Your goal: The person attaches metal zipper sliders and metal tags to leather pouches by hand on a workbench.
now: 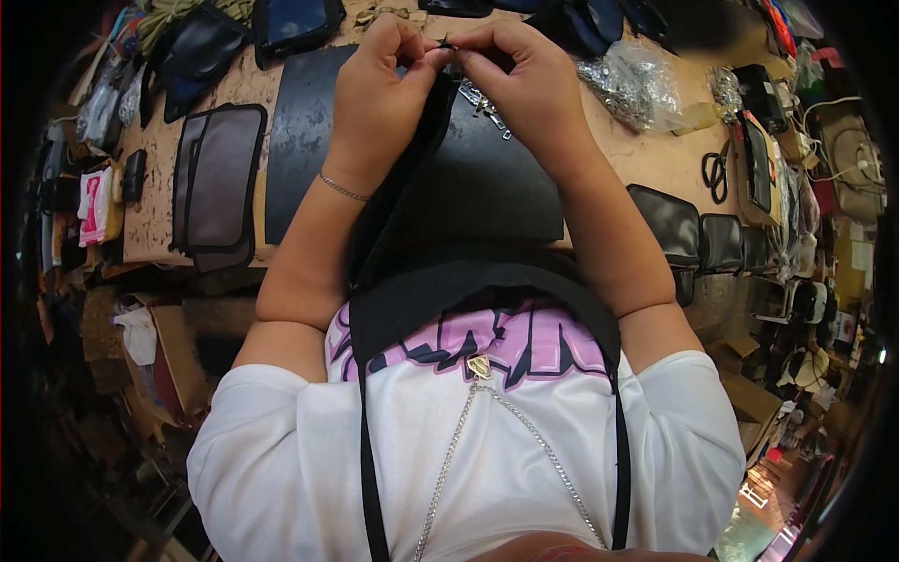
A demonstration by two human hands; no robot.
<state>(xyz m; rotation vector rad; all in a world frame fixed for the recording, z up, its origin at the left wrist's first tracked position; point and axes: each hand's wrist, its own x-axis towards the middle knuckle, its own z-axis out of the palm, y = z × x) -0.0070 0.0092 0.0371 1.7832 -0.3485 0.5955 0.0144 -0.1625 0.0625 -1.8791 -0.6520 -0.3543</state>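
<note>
Both hands are raised over the far part of a black mat (314,103), fingertips nearly meeting. My left hand (382,89) is pinched closed on the top end of a long black strip (429,140), perhaps fabric or leather. Opposite it, my right hand (524,84) pinches the same end with thumb and forefinger. From the fingers the strip hangs down beside my left forearm toward my apron (487,267). Small silver metal fittings (487,108) lie on the mat just below my right hand. Exactly what the fingertips grip is too small to make out.
Grey-brown flat panels with black edging (220,173) lie left of the mat. Black pouches (665,220) sit at the right table edge. A clear plastic bag of metal parts (632,89) is beyond my right hand. Dark cases (295,23) line the back.
</note>
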